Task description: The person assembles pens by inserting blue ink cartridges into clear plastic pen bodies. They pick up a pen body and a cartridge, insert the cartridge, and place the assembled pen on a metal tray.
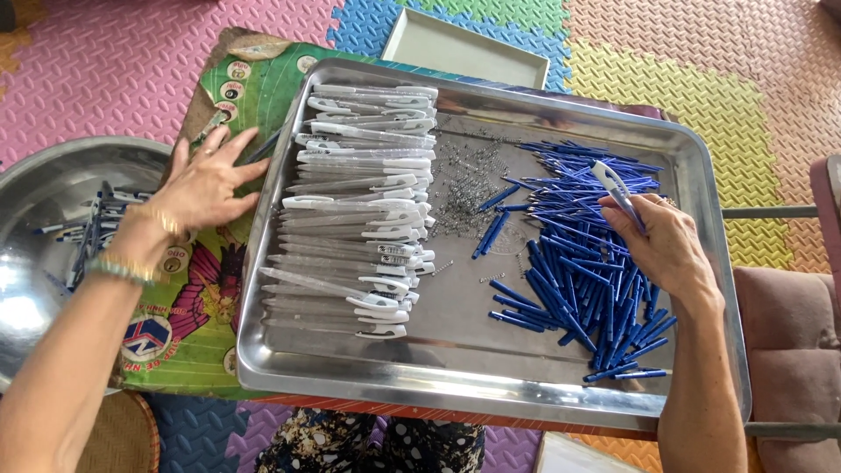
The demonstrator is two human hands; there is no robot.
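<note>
A large steel tray [473,385] holds a row of white pen barrels [363,210] on its left, a scatter of small springs [460,180] in the middle and a heap of blue pen parts [587,254] on its right. My right hand [661,250] rests over the blue heap, its fingers closed on a white pen barrel [613,184] that sticks up and left. My left hand [206,184] lies flat with fingers spread on the printed board [188,337], just left of the tray's rim.
A round steel bowl [35,188] at the left holds several assembled pens [92,232]. A shallow pale tray [464,48] lies behind on coloured foam floor mats [131,52]. A pink padded seat [793,350] is at the right.
</note>
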